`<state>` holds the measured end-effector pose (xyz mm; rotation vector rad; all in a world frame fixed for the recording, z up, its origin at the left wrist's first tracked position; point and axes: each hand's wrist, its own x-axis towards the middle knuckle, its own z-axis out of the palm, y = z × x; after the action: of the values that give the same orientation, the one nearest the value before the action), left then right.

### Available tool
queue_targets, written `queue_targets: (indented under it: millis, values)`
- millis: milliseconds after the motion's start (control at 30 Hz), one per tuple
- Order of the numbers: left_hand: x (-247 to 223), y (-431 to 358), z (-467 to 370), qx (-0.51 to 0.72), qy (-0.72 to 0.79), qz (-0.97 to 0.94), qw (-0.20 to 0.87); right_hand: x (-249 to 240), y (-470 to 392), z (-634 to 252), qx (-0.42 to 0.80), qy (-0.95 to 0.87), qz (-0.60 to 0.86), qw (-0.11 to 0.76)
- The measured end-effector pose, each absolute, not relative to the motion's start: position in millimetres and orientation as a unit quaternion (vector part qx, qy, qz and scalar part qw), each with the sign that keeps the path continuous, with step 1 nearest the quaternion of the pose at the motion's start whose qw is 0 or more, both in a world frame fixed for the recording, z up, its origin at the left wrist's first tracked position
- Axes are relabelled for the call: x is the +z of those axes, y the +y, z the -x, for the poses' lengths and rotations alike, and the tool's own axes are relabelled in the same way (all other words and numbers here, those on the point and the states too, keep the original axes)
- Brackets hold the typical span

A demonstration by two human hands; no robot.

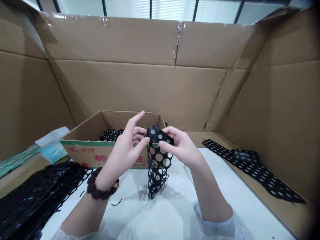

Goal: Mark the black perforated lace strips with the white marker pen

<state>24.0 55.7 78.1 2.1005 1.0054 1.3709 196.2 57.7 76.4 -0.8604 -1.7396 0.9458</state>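
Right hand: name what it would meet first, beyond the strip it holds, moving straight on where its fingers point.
Probably the left hand, whose fingertips lie just across the black perforated strip from the right hand; depth is unclear here.

Both hands up front on one black perforated strip (159, 156): left hand (127, 146) pinches its top left edge, index finger raised; right hand (183, 146) grips top right. Lower end hangs over white table (140, 220). Open carton (86, 153) behind, black mesh inside. Black netting pile (37, 190) at left, dotted strip (250, 168) at right.
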Motion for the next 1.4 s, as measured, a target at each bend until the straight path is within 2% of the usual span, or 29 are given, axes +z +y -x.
queue_targets:
  millis: [100, 233, 333, 433, 633, 733, 800, 1000, 1067, 1200, 1267, 1367, 1400]
  values:
    - [78.0, 53.3, -25.3, 0.470, 0.364, -0.787, 0.166, 79.7, 53.1, -195.2, 0.372, -0.734, 0.354, 0.444]
    - [77.2, 50.6, -28.2, 0.465, 0.403, -0.783, 0.088, 79.3, 53.0, -190.8, 0.352, -0.734, 0.367, 0.450]
    - [78.8, 49.8, -27.7, 0.456, 0.403, -0.790, 0.070, 78.6, 54.8, -189.4, 0.318, -0.739, 0.377, 0.458]
    - [81.8, 50.0, -24.9, 0.463, 0.391, -0.788, 0.112, 79.0, 54.7, -189.6, 0.300, -0.751, 0.365, 0.461]
    - [86.7, 51.0, -19.2, 0.457, 0.391, -0.749, 0.280, 78.5, 50.4, -188.8, 0.297, -0.772, 0.336, 0.451]
    - [86.7, 53.6, -18.3, 0.485, 0.383, -0.721, 0.312, 76.5, 49.9, -185.9, 0.297, -0.792, 0.304, 0.438]
    - [84.9, 56.2, -19.3, 0.529, 0.395, -0.696, 0.283, 75.8, 50.2, -183.9, 0.296, -0.802, 0.297, 0.426]
    - [72.8, 65.6, -30.5, 0.668, 0.425, -0.607, 0.070, 76.0, 52.0, -183.3, 0.303, -0.783, 0.345, 0.419]
    - [69.7, 68.5, -35.1, 0.677, 0.417, -0.603, 0.067, 75.3, 53.2, -183.4, 0.304, -0.779, 0.356, 0.417]
    - [70.6, 71.5, -38.2, 0.686, 0.393, -0.597, 0.136, 73.7, 54.9, -183.8, 0.272, -0.787, 0.367, 0.415]
    - [73.8, 75.2, -30.8, 0.729, 0.363, -0.562, 0.146, 74.1, 54.2, -186.8, 0.254, -0.796, 0.370, 0.407]
    - [76.7, 89.1, -5.3, 0.827, 0.310, -0.465, 0.065, 77.1, 51.9, -195.5, 0.247, -0.794, 0.388, 0.397]
    - [76.2, 95.8, 4.7, 0.821, 0.323, -0.470, 0.030, 78.5, 51.1, -198.4, 0.257, -0.785, 0.396, 0.402]
